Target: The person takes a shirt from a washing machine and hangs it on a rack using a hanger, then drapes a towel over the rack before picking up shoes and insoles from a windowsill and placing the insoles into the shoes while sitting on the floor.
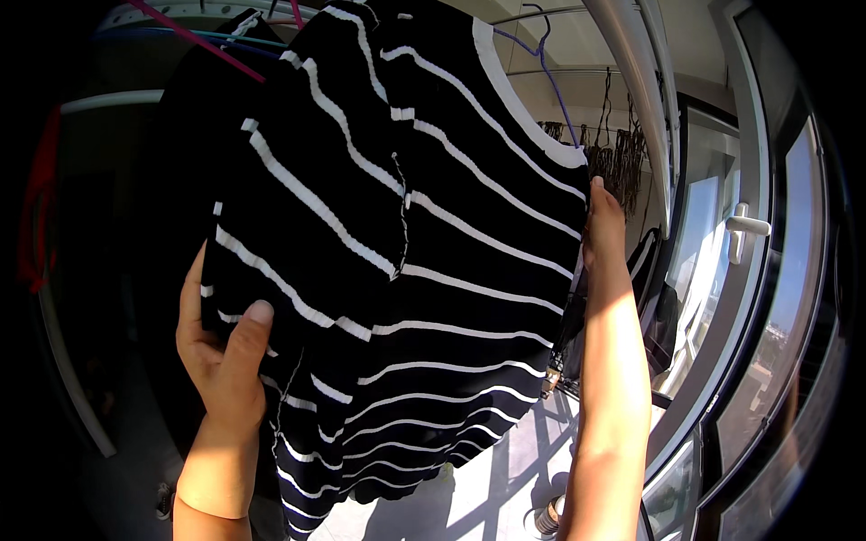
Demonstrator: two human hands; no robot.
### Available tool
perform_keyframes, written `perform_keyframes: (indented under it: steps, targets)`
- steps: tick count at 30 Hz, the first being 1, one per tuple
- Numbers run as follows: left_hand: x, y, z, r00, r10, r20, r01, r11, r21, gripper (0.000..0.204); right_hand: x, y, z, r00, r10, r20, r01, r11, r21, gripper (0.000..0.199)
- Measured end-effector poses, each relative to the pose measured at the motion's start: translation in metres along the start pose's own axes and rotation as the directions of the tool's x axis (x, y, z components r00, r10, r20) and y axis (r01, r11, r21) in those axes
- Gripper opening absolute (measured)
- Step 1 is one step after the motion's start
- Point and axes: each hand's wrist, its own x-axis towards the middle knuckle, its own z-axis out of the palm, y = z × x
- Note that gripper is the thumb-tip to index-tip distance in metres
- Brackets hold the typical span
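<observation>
A black knit top with white stripes and a white neckband hangs in front of me and fills the middle of the view. Its sleeve on the left is pinched by my left hand, thumb in front and fingers behind the cloth. On the opposite side, my right hand grips the edge just below the neckband, its fingers mostly hidden behind the fabric. A purple hanger shows at the neck opening; whether it sits inside the shoulders is hidden.
Metal rails run overhead. At upper left, a pink hanger and dark garments hang close by. A red cloth hangs at far left. To the right stands a glass door with a white handle. Sunlight falls on the pale floor.
</observation>
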Motion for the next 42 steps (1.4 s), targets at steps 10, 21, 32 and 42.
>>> perform_keyframes:
  steps: [10, 21, 32, 42]
  targets:
    - [0.006, 0.001, 0.007, 0.994, -0.108, -0.01, 0.108, 0.994, -0.005, 0.06, -0.023, 0.011, -0.023, 0.99, -0.001, 0.144, 0.005, 1.0, -0.03, 0.04]
    - [-0.006, -0.021, 0.01, 0.991, -0.121, 0.051, 0.121, 0.993, 0.0, 0.051, -0.052, 0.031, -0.05, 0.994, 0.091, 0.068, -0.086, 0.994, -0.061, 0.041]
    - [0.086, -0.012, -0.015, 0.808, -0.214, -0.548, 0.289, 0.956, 0.053, 0.057, -0.042, 0.028, -0.131, 0.988, 0.149, 0.032, -0.151, 0.987, 0.05, 0.03]
    - [0.06, -0.031, -0.028, 0.914, -0.207, -0.349, 0.238, 0.97, 0.05, 0.043, -0.052, 0.063, -0.144, 0.877, 0.313, 0.365, -0.345, 0.939, 0.022, 0.022]
